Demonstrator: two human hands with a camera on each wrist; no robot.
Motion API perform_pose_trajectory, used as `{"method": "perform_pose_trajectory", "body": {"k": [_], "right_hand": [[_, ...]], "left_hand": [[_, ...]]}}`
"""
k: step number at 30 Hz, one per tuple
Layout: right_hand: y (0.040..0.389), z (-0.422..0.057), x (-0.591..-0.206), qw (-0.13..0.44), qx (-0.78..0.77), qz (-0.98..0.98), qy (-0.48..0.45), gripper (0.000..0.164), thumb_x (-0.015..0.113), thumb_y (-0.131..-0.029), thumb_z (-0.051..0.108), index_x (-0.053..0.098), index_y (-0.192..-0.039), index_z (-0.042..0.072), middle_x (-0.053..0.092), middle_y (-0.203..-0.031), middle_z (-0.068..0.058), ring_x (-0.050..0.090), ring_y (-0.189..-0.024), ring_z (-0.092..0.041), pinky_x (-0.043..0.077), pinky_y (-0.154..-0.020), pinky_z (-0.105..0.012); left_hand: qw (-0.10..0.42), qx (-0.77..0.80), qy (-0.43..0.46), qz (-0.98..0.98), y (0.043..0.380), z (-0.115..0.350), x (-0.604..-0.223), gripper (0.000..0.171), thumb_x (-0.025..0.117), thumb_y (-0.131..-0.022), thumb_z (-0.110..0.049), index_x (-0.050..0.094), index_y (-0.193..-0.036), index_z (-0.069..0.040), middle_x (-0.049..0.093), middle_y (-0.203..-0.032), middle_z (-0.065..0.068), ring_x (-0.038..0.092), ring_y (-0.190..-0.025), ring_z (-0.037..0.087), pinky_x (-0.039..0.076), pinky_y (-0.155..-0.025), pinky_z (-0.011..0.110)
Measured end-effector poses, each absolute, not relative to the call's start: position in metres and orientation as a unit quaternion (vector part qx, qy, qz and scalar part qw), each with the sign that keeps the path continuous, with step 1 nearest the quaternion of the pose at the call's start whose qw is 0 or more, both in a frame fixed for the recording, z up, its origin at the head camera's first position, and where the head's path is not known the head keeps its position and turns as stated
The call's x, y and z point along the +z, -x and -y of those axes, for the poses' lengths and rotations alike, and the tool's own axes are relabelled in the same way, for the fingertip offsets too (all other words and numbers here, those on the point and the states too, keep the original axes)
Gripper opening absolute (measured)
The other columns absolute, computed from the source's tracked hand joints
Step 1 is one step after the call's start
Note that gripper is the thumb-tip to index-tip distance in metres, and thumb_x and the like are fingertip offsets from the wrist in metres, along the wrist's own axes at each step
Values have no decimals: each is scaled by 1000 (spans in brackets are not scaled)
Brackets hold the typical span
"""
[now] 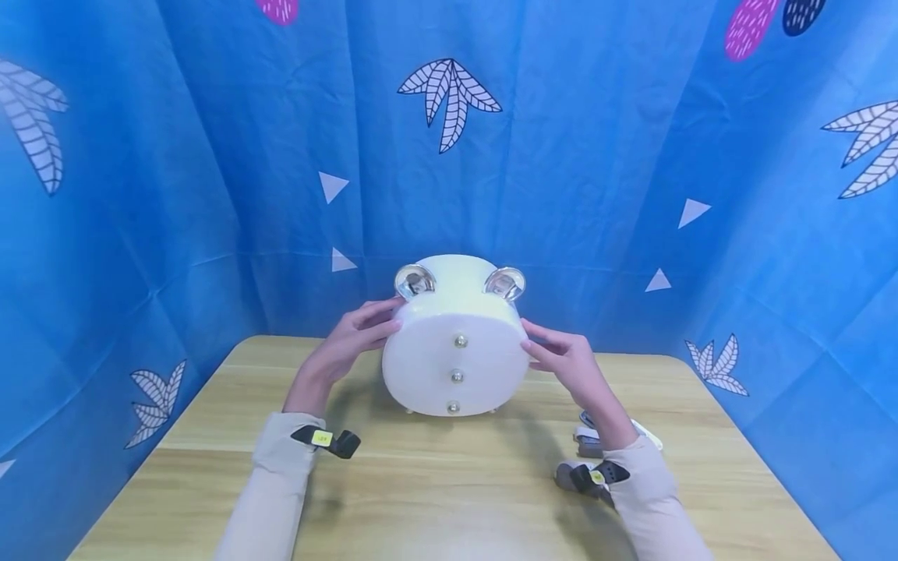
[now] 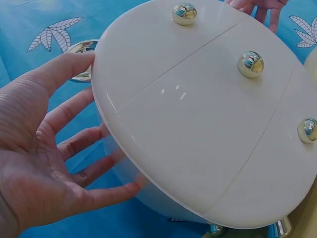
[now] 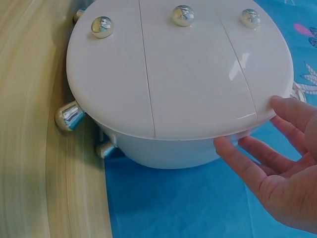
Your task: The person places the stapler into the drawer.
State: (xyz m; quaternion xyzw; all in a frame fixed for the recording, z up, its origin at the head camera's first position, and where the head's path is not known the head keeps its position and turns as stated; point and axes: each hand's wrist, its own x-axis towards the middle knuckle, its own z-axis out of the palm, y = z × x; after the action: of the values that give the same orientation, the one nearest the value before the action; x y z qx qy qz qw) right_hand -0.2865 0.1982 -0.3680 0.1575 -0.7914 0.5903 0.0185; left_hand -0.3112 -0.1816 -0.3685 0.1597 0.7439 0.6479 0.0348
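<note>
A white rounded drawer box (image 1: 456,366) stands on the table in the head view. Its front carries three shiny knobs (image 2: 250,64), divided by two thin seams. Two round mirror-like ears (image 1: 503,284) rise from its top, and short metallic feet (image 3: 70,115) show underneath. My left hand (image 1: 344,343) touches the box's left side with spread, fairly straight fingers, the thumb at the front rim. On the opposite side, my right hand (image 1: 571,362) rests its fingertips against the edge, fingers slightly bent and not wrapped round it. The back of the box is hidden.
The wooden table (image 1: 421,499) spreads out in front of the box. Beneath my right forearm lie a few small grey and white items (image 1: 588,446), partly covered. A blue patterned curtain (image 1: 575,156) closes off the back and both sides.
</note>
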Motion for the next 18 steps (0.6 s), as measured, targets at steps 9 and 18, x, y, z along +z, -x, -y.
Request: {"method": "perform_pose_trajectory", "body": {"k": [9, 18], "right_hand": [[286, -201, -368, 27, 587, 794, -156, 50, 74, -94, 30, 62, -141, 16, 62, -143, -8, 65, -125, -27, 61, -89, -42], [287, -203, -369, 27, 581, 799, -152, 51, 73, -95, 33, 61, -142, 18, 61, -144, -8, 64, -126, -31, 59, -92, -49]], "left_hand": [[41, 645, -152, -748, 314, 177, -368, 57, 68, -99, -31, 50, -151, -18, 42, -156, 7, 41, -147, 32, 42, -116, 54], [47, 647, -155, -745, 315, 175, -367, 59, 68, -98, -34, 49, -152, -19, 39, -158, 10, 38, -149, 34, 40, -117, 56]]}}
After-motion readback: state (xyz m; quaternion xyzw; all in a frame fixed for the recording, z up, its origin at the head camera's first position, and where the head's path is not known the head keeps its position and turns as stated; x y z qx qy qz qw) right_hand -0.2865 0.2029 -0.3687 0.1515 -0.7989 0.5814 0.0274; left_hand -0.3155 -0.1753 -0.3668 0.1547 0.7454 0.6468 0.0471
